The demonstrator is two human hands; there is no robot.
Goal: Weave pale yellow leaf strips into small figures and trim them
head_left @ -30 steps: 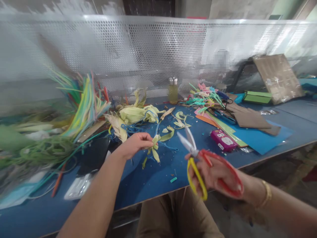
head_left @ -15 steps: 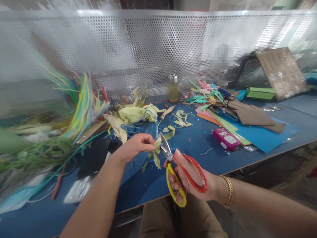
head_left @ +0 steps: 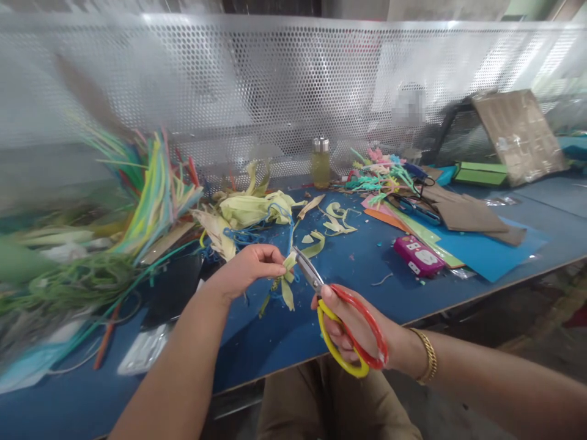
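Scissors at the husk: we read this as a trimming step, with the blades brought up to one small pale husk piece. We take that piece, over the near part of the blue table, as the hub of our clock.

Grip: our left hand, toward ten, pinches the husk piece between thumb and fingers, a narrow hold. Our right hand, at four, is wrapped through the red and yellow handles; the blades look nearly closed, tips toward eleven. Whether their edges touch the husk, we cannot tell.

Next move, in our judgement, calls for a steady left pinch and a short squeeze on the right, blades kept off the left thumb and the blue cord at twelve.

Counts: hands, two. Scissors, one pair. Husk piece in hand, one. Bracelet on the right wrist, one. Bottle, between twelve and one: one. Magenta case, near three: one. Husk heap, at eleven: one, leaves overlapping. Coloured strips, at ten: one bunch, strands too many to count. Flower sprigs, at one: several, tangled, no firm number. Paper sheets, toward three: at least three, in orange, pale green and blue.
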